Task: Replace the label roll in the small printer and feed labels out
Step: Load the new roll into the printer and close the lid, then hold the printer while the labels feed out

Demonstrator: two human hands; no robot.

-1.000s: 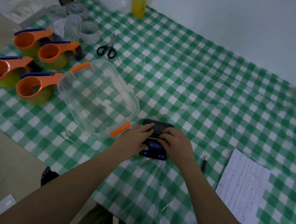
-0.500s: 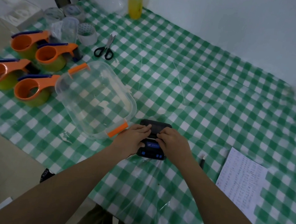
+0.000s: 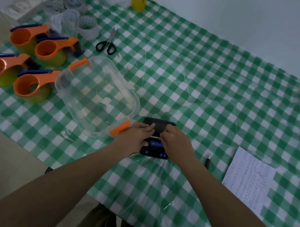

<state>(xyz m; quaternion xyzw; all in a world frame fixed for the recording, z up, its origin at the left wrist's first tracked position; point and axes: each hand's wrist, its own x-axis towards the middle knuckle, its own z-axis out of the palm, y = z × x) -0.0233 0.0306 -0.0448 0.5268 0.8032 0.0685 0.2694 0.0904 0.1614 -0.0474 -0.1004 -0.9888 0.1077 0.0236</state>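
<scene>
Head view: small black label printer with blue buttons (image 3: 154,149) lies on the green-checked tablecloth (image 3: 209,83), just right of the clear plastic tub with orange clips (image 3: 97,95). Left hand (image 3: 135,136) and right hand (image 3: 174,143) both press fingertips on its lid, not clamped round it. Label roll not visible. Risks: uneven pressure leaves the lid unlatched; printer could slide on the slick cloth into the tub.

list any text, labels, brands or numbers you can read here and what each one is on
Nothing can be read for certain.
Printer: a small pale logo and a few characters on the dark front panel, too blurred to read.
Paper sheet: dense rows of small print, too small to read.
Tape dispensers, scissors, clear container: no text visible.
</scene>
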